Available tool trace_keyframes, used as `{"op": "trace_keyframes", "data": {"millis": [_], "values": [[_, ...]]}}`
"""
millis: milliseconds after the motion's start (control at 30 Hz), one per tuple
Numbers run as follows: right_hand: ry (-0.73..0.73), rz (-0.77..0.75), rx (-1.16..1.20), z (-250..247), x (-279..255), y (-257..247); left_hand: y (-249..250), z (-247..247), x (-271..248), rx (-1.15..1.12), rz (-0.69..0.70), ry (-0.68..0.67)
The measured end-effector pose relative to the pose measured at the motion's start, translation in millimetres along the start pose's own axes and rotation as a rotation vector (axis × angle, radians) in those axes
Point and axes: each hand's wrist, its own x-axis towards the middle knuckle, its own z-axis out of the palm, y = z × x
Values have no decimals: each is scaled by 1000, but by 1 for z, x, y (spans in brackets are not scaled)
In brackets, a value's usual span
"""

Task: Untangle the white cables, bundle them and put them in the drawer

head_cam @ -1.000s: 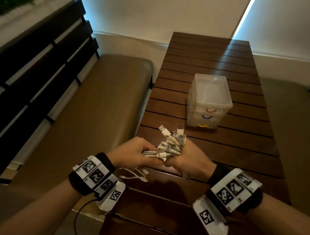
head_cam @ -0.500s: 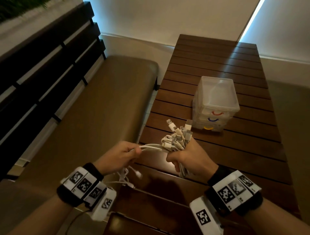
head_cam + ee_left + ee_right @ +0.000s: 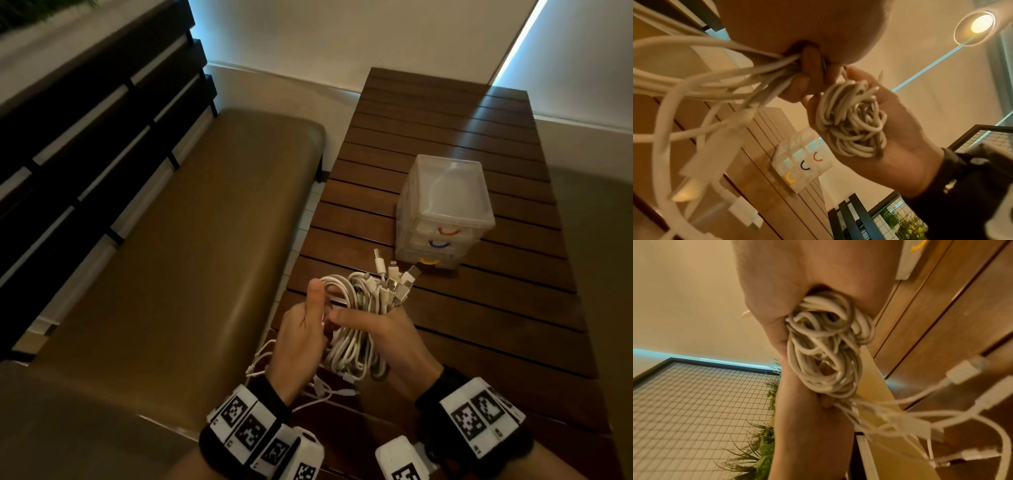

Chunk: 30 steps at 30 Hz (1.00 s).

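A bundle of white cables (image 3: 356, 329) is held between both hands above the near left part of the table. My right hand (image 3: 390, 339) grips the coiled loops (image 3: 826, 344) in its palm, with several connector ends (image 3: 394, 277) sticking up. My left hand (image 3: 301, 332) sits against the coil, thumb raised, its fingers curled round several loose strands (image 3: 764, 73). Loose cable ends (image 3: 322, 394) hang below the left wrist. The clear drawer unit (image 3: 445, 212) stands beyond the hands, its red, blue and yellow handled drawers pushed in.
The dark slatted wooden table (image 3: 496, 325) stretches away under the hands. A brown padded bench (image 3: 171, 274) runs along its left side, with a dark slatted backrest (image 3: 85, 130). A pale wall closes the far end.
My left hand, which had drawn strands out to the left, has come back against the coil with its thumb now raised. The right hand keeps its hold on the bundle.
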Motion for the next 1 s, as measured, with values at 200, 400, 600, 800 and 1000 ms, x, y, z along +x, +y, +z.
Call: {"op": "trace_keyframes", "data": {"millis": [200,400,600,800,1000], "values": [[-60,138,158,-1,0,-4,-18,4,12,33,-91,-138],[-31,154,163,-5,5,6,-22,9,26,222,-163,-146],[44,174,216,-2,6,7,-9,-4,18,450,-52,-167],[50,198,271,2,11,3,-5,-26,17,40,-183,-322],[96,207,225,11,16,7,-2,-34,10,558,109,-424]]}}
